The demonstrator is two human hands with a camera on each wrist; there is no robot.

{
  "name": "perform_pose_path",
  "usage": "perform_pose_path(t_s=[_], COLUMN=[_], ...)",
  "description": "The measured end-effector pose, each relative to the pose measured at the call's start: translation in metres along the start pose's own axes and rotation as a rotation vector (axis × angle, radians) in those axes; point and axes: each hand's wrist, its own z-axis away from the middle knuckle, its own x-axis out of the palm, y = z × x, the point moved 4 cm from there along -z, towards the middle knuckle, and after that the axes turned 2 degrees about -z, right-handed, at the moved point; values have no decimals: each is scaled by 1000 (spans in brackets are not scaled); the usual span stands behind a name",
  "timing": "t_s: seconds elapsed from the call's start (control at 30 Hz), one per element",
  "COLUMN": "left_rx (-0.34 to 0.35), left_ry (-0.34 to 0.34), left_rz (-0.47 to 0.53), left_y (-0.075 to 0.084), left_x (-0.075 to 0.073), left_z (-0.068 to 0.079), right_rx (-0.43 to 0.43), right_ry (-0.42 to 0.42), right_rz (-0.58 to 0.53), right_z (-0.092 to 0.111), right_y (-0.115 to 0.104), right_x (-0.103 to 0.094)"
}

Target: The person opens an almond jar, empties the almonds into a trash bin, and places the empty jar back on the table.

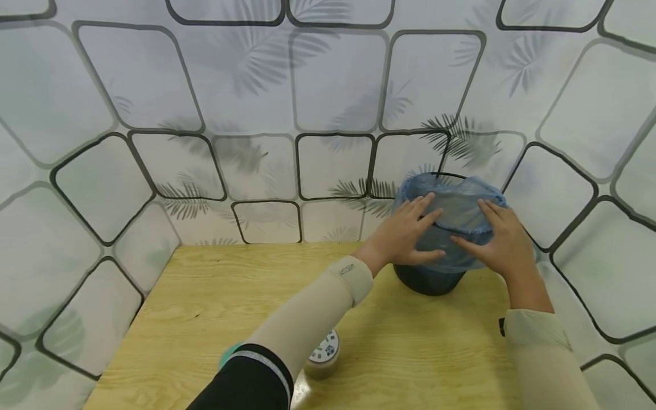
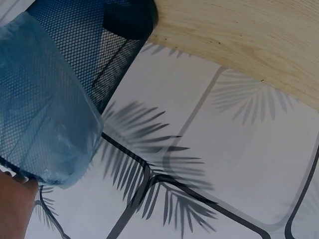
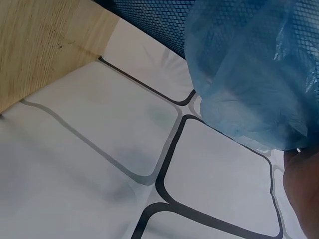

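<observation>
A dark mesh wastebasket (image 1: 429,283) stands at the back right of the table, lined with a thin blue plastic bag (image 1: 445,253) folded over its rim and hanging down outside. My left hand (image 1: 407,230) lies against the bag at the rim's left side, fingers straight and spread. On the right side, my right hand (image 1: 504,242) rests on the bag's edge with extended fingers, its thumb pointing inward. Both wrist views show the bag draped over the mesh wall (image 2: 75,42); only a small part of each hand appears there.
A roll of tape (image 1: 324,356) with a printed label sits near the front of the wooden table (image 1: 410,341), beside my left sleeve. Some teal object (image 1: 228,354) is mostly hidden behind that sleeve. Patterned wall covering (image 1: 338,165) rises close behind the wastebasket.
</observation>
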Motion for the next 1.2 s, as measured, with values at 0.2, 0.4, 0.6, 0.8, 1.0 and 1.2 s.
perform_pose_path(t_s=[0.2,0.4,0.6,0.8,1.0,1.2], left_rx=[-10,-15,-19,-5,-24,-50], left_ry=[-10,23,52,18,-105,-162], left_rz=[-21,-72,-144,-153,-213,-221], left_y=[-3,-7,-9,-11,-18,-21], left_x=[3,6,5,-5,-1,9], left_z=[-1,-5,-16,-35,-43,-44], right_rx=[-6,-6,-13,-20,-8,1], right_ry=[-8,0,4,4,-24,-42], right_rz=[-1,-4,3,26,56,84], right_z=[2,3,4,2,-1,-2], right_y=[2,3,3,5,6,6], right_x=[1,-1,-3,-4,-2,-2])
